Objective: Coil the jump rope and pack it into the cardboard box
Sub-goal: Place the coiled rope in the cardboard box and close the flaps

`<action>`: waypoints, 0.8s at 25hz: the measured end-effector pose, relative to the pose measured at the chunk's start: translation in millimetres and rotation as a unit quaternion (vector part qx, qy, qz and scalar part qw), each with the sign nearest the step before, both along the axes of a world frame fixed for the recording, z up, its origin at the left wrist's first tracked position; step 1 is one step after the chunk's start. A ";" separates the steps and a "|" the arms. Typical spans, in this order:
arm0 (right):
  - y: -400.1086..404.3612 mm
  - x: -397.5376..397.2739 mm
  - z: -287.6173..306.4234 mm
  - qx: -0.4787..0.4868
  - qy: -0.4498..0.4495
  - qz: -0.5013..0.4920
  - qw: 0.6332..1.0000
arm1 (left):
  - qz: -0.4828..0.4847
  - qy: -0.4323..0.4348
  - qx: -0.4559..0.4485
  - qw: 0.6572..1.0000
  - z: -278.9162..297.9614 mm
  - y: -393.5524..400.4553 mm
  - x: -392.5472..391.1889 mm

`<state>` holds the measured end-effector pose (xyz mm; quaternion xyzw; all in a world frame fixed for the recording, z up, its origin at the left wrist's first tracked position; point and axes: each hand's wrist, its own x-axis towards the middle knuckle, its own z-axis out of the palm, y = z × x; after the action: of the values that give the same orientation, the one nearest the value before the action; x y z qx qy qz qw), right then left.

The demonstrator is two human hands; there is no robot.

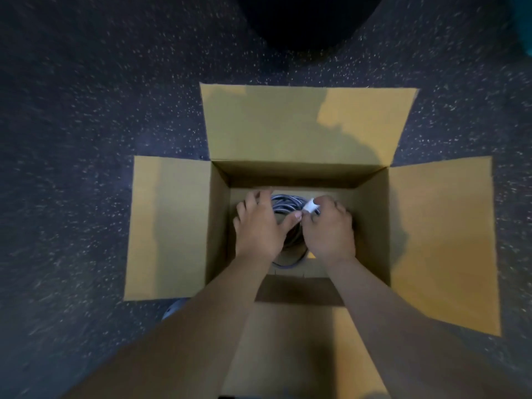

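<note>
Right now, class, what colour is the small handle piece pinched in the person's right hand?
White, clearest in the head view: the small white handle piece against the grey coiled rope.

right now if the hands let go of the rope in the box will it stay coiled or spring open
Probably it loosens a bit. The rope lies in several round loops, which suggests a springy cord that wants to widen. The box walls sit close around the coil, so they would likely stop it. The left hand presses flat on the loops, hinting they need holding down.
</note>
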<state>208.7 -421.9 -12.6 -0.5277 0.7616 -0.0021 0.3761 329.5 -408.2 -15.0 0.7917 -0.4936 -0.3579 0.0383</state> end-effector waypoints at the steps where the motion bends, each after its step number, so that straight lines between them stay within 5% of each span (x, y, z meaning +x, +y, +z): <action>1: -1.0 -3.4 21.0 -0.012 -0.019 0.002 1.000 | -0.003 0.000 -0.012 1.000 21.1 -0.9 4.4; 6: 3.5 -37.4 113.3 -0.020 0.010 0.060 0.998 | 0.002 -0.057 -0.051 0.997 117.7 6.8 61.1; 12: 1.3 -23.8 141.7 0.011 -0.014 0.123 0.992 | 0.009 -0.082 -0.012 0.997 147.9 15.1 76.9; 17: 1.2 -105.5 132.1 -0.021 0.177 0.076 0.981 | 0.164 -0.139 0.064 0.974 124.6 19.3 138.1; 20: 5.6 -137.4 127.7 0.032 0.215 -0.025 0.976 | 0.301 -0.052 0.121 0.944 109.0 32.8 157.2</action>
<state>71.3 -416.3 115.1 -0.4842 0.8375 0.1259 0.2198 486.7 -375.4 94.0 0.9196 -0.1862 -0.3452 0.0229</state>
